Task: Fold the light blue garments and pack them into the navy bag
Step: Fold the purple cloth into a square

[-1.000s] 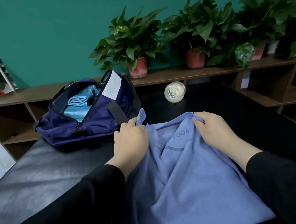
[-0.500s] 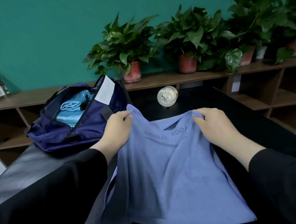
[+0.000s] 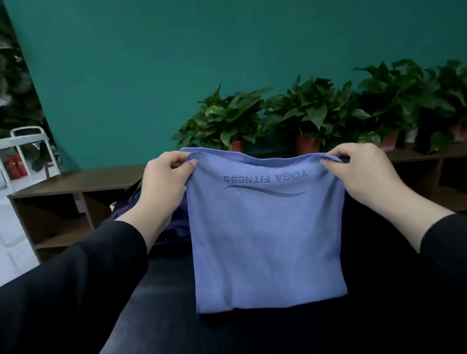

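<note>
A light blue cloth (image 3: 265, 245) printed "YOGA FITNESS" hangs flat in the air above the black table (image 3: 272, 342). My left hand (image 3: 164, 184) pinches its top left corner and my right hand (image 3: 364, 171) pinches its top right corner. The cloth's lower edge hangs just above the table. The navy bag (image 3: 177, 226) is mostly hidden behind my left hand and the cloth; only a dark strip of it shows.
A low wooden shelf unit (image 3: 77, 187) runs along the teal wall behind the table, with several potted plants (image 3: 226, 120) on top. White metal furniture (image 3: 2, 155) stands at the far left.
Both hands have lifted the cloth off the table and stretched it out in the air. The view has tilted upward, and the bag and the white jar have gone behind the cloth.
</note>
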